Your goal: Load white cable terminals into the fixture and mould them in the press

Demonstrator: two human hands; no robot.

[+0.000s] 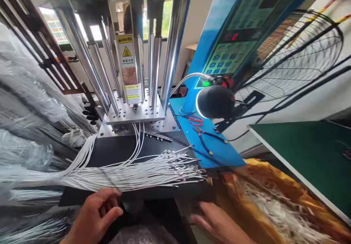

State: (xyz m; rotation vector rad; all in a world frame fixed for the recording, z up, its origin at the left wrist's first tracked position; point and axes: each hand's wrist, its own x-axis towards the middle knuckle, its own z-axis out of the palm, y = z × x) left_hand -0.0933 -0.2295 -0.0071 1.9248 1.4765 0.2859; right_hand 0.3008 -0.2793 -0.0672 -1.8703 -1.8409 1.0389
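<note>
My left hand (94,214) is just in front of the near edge of a bundle of white cables (123,174), fingers loosely curled and thumb apart, with nothing visible between them. My right hand (219,222) is lower right, smeared by motion; its grip cannot be made out. The cables lie across a black work surface (109,151), their metal-tipped ends (189,169) pointing right. A few white cables run up under the metal plate of a press (137,114). A slim metal strip (159,137) lies in front of the press.
Red-handled scissors (195,120) and pliers (210,136) lie on the blue base (219,152). A black lamp (215,101) overhangs it. On the right are a yellow sack (263,167) of white scraps, a green table (301,152) and a fan (301,50). Plastic-wrapped cable bundles (27,109) crowd the left.
</note>
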